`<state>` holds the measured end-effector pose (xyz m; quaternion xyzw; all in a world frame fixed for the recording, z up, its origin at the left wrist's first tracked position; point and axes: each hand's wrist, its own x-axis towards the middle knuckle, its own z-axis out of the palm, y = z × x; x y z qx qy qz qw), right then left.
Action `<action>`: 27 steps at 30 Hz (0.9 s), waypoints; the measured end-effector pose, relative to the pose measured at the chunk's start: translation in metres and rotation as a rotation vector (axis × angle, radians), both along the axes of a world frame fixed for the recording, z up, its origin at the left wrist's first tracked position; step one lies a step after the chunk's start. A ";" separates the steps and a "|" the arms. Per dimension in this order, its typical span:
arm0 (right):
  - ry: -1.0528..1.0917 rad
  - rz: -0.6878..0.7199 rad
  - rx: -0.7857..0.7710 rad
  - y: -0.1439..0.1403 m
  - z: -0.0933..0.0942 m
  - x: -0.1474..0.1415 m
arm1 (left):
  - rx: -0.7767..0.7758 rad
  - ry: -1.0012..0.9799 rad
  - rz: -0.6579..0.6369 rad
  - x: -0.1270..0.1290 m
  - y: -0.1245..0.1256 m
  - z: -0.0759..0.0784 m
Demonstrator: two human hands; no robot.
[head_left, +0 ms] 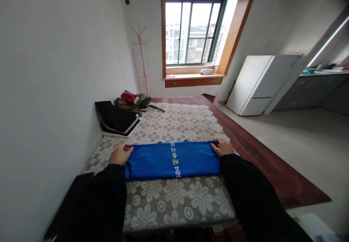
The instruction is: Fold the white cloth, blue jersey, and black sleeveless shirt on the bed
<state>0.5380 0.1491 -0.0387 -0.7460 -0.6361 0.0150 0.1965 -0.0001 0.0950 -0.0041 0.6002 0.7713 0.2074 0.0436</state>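
Blue shirt (173,159) lies folded into a band across the lace-covered tabletop (174,198), left hand (120,154) closed on its left end and right hand (222,148) pinching its right end, evidently to keep the fold taut and flat; black folded clothes (117,120) lie well behind.

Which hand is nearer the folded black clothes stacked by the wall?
Left. The left hand grips the blue garment's wall-side end, just short of the black clothes. The right hand holds the opposite end, farther away.

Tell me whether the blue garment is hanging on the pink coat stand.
No, the blue garment lies folded on the table, a hand at each end.
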 end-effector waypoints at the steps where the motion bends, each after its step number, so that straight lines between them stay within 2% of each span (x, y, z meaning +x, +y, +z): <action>1: -0.016 -0.015 0.002 0.000 0.000 -0.001 | 0.005 0.004 0.010 0.000 -0.001 0.001; 5: -0.053 0.003 -0.005 -0.002 0.003 -0.003 | 0.016 0.000 0.002 0.002 -0.004 0.002; 8: 0.019 0.040 0.010 -0.002 0.004 -0.003 | 0.016 -0.030 -0.047 0.002 -0.004 0.003; 17: 0.579 0.082 0.148 0.003 0.002 -0.002 | 0.039 -0.263 -0.110 0.003 0.001 0.002; 21: 0.718 0.139 0.201 0.003 0.004 -0.001 | 0.096 -0.337 -0.097 0.002 0.004 0.001; 24: 0.707 0.093 0.211 0.004 0.003 -0.001 | 0.123 -0.346 -0.069 0.001 0.005 -0.002; 27: 0.574 0.020 0.172 0.006 -0.002 -0.001 | 0.118 -0.304 -0.027 0.001 0.006 -0.006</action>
